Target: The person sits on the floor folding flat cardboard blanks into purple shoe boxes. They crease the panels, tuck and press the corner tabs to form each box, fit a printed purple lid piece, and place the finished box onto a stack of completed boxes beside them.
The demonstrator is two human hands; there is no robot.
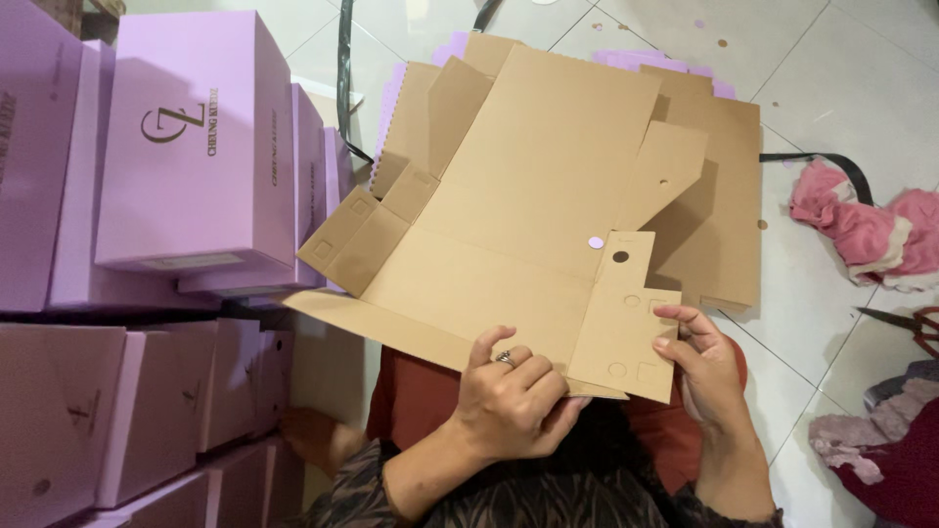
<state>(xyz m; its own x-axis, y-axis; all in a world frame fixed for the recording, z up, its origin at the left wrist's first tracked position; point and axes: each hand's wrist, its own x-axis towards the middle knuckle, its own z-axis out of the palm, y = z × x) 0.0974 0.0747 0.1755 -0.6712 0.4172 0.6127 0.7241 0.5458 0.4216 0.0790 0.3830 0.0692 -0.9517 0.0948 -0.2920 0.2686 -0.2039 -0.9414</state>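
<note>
A flat brown cardboard box blank [528,196], die-cut with flaps and small holes, is held up in front of me, brown side facing. My left hand [514,396], a ring on one finger, grips its near edge at the middle. My right hand [702,367] presses its fingers against the near right flap [626,323], which is folded inward. More flat blanks [719,210] lie beneath on the floor, with lilac edges showing at the far side.
Stacks of assembled lilac boxes [196,147] fill the left side, in upper and lower rows. Pink cloth [861,230] and scissors [915,323] lie on the white tiled floor [831,68] at right. A black strap [344,78] runs behind the blanks.
</note>
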